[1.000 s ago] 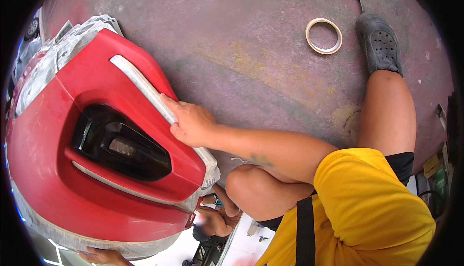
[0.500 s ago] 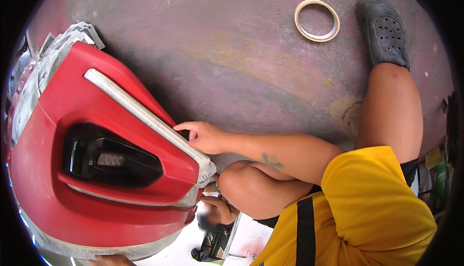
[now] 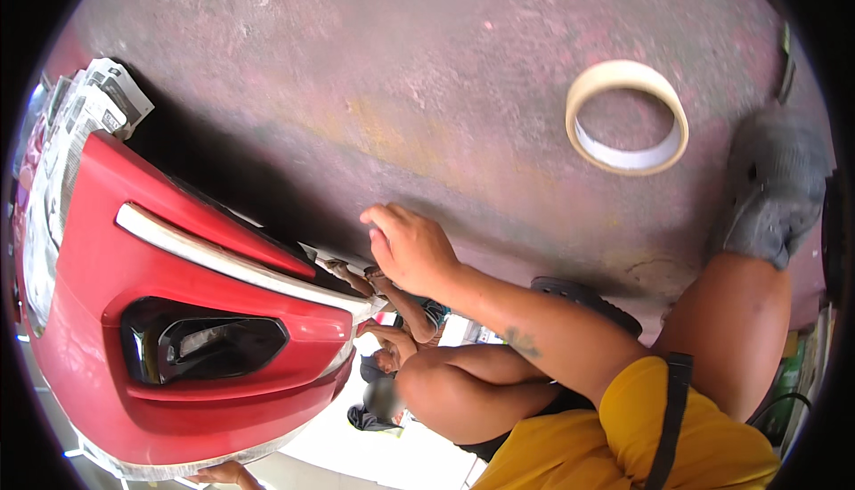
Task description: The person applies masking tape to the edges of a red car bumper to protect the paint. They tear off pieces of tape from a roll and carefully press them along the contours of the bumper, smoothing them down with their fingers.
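A red car bumper (image 3: 214, 423) fills the left side, with a glossy black recessed lamp housing (image 3: 227, 347) set in it. Above the housing runs a long pale strip (image 3: 232, 260), which looks covered in masking tape. My right hand (image 3: 414, 245) hovers to the right of the bumper, apart from it. Its fingers are loosely bent with the thumb apart, and nothing is in them. At the bottom, my left hand (image 3: 223, 475) grips the bumper's pale lower edge, its fingers partly hidden and cut off by the picture's rim.
A roll of masking tape (image 3: 681, 134) rests on the stained floor (image 3: 481, 53) at upper right. Newspaper (image 3: 107, 102) hangs off the bumper's far left end. My bent knee (image 3: 436, 392) is close to the bumper. Other people (image 3: 414, 321) are behind it.
My right hand has come off the taped strip and moved right, into the air over the floor. The view has shifted; the tape roll appears larger and lower. My left hand stays at the bumper's edge.
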